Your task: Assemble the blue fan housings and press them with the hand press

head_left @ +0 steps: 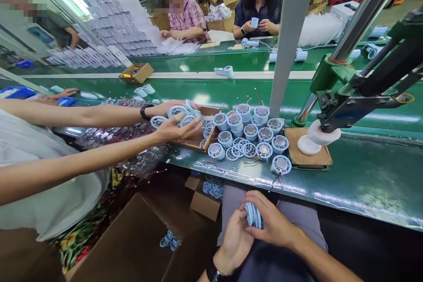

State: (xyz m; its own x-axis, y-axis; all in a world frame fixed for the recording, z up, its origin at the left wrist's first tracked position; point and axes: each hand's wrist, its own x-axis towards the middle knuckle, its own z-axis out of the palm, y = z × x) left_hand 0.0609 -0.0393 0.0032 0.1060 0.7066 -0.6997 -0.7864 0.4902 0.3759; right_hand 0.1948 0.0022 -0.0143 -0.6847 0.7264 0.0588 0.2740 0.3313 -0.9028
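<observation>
Low in front, above the lap, my left hand (234,240) and my right hand (276,222) are closed round a short stack of light blue rings (254,216). The right fingers wrap its top and side; the left fingers press its left side. Beyond them on the green bench (363,180) stand several light blue round housings (281,165) with silver discs on top and thin red wires. Loose blue rings (244,147) lie among the housings.
At the left, a co-worker's hands (175,125) hold blue rings over a cardboard box (194,141). A press (343,105) with a white pad stands right, beside a grey post (291,35). Below the bench, an open carton (205,202) holds rings. Other people sit across the conveyor.
</observation>
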